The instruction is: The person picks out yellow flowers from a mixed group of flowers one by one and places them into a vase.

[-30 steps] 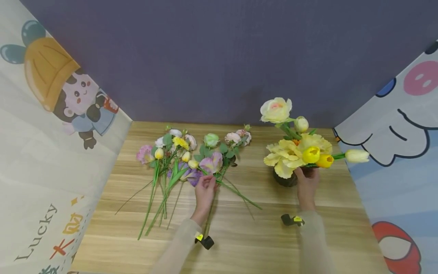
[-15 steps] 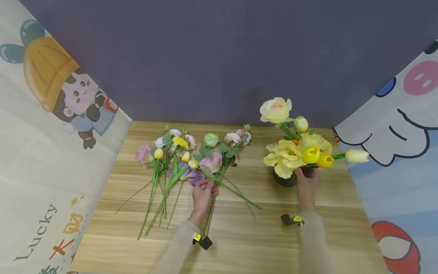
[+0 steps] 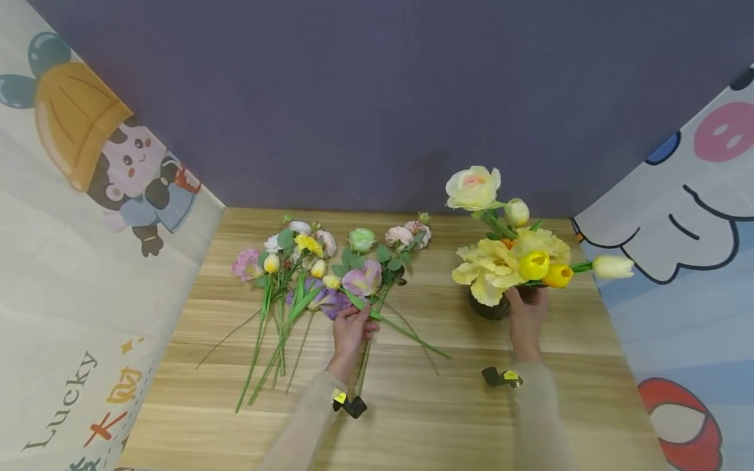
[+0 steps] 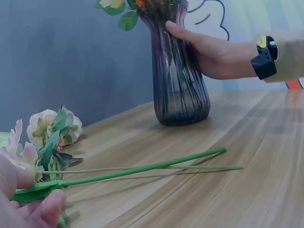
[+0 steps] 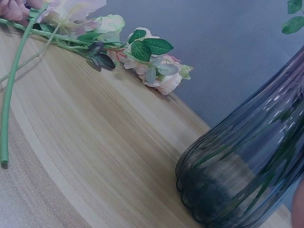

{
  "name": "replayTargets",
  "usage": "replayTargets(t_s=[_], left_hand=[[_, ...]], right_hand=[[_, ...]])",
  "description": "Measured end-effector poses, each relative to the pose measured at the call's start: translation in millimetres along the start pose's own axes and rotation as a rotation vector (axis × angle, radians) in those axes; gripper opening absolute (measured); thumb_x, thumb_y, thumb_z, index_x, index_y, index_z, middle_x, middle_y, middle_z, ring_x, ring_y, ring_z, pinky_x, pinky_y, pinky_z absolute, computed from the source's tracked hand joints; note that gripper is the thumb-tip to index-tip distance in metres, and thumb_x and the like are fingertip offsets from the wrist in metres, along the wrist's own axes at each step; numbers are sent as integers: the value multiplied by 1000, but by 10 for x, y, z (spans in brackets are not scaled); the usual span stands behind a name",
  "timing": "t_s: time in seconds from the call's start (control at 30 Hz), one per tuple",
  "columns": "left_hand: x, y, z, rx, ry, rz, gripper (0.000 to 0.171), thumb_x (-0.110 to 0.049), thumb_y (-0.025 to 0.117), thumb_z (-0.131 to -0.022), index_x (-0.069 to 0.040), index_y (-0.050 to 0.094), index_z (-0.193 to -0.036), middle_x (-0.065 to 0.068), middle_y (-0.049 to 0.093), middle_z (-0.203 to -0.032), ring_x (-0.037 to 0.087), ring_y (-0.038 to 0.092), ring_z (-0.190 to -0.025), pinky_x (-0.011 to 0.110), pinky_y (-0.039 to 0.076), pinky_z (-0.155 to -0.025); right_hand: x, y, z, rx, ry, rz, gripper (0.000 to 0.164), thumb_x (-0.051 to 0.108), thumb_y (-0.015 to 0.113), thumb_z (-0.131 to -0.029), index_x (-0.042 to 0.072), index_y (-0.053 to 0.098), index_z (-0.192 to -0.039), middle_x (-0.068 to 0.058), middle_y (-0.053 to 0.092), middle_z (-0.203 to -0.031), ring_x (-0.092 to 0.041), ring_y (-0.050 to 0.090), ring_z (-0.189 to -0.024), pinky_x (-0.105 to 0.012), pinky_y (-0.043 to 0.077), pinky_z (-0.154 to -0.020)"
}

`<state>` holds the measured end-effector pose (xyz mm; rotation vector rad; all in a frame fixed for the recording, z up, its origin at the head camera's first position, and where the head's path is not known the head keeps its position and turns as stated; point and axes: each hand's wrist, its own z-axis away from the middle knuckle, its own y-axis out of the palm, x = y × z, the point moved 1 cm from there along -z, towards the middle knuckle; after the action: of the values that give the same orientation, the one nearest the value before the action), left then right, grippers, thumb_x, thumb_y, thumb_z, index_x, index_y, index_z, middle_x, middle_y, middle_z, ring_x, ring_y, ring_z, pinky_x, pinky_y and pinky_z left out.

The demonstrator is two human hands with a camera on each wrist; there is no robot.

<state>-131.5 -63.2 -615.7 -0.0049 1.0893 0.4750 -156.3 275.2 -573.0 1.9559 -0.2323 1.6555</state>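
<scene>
Wooden tabletop [image 3: 448, 418] before a dark wall [image 3: 353, 98], one glass vase [image 4: 178, 90] at right gripped by the right hand [image 3: 527, 320], two yellow tulips [image 3: 534, 265] and one cream rose [image 3: 473, 188] in it, left hand [image 3: 351, 330] pinching one green stem [image 4: 137, 170], one thin stem [image 4: 213, 167] crossing that, three pale tulips [image 3: 319, 268] lying left

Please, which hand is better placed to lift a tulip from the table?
Likely the left hand: it pinches a tulip among the loose flowers, while the right hand grips the vase.
</scene>
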Motion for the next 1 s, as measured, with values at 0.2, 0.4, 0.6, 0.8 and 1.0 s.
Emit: replayTargets(t_s=[0.2, 0.4, 0.6, 0.8, 1.0], left_hand=[[19, 21, 22, -26, 55, 35, 38, -2, 68, -97, 11, 44, -124, 20, 74, -85, 8, 65, -52, 18, 54, -46], [28, 6, 31, -21, 76, 98, 49, 6, 66, -96, 20, 41, -135, 9, 68, -87, 7, 65, -60, 19, 60, -61], [-9, 5, 105, -10, 122, 115, 52, 6, 64, -96, 18, 43, -142, -4, 54, -85, 1, 62, -72, 18, 61, -75], [-52, -11, 176, 56, 121, 168, 45, 7, 60, -98, 17, 46, -140, 6, 63, -98, 8, 67, -83, 25, 62, -83], [-116, -1, 254, 156, 135, 226, 28, 8, 57, -99, 20, 54, -124, 7, 69, -97, 13, 72, -85, 33, 62, -90]], right_hand=[[-3, 0, 2, 8, -6, -13, 46, -12, 66, -93, 12, 59, -132, -3, 64, -120, -16, 56, -109, -21, 50, -92], [-12, -9, 3, 12, -15, -13, 47, -12, 64, -92, 12, 59, -132, -3, 63, -121, -16, 56, -110, -21, 50, -93], [-13, -4, 2, 36, -47, -57, 48, -13, 65, -92, 10, 59, -133, -5, 64, -122, -18, 56, -110, -24, 50, -94], [-10, 10, -1, 48, -60, -73, 46, -12, 65, -92, 9, 59, -133, -6, 64, -122, -18, 57, -110, -25, 50, -93], [-3, 2, 3, 46, -62, -60, 44, -10, 67, -93, 8, 60, -133, -5, 65, -119, -18, 57, -107, -24, 51, -90]])
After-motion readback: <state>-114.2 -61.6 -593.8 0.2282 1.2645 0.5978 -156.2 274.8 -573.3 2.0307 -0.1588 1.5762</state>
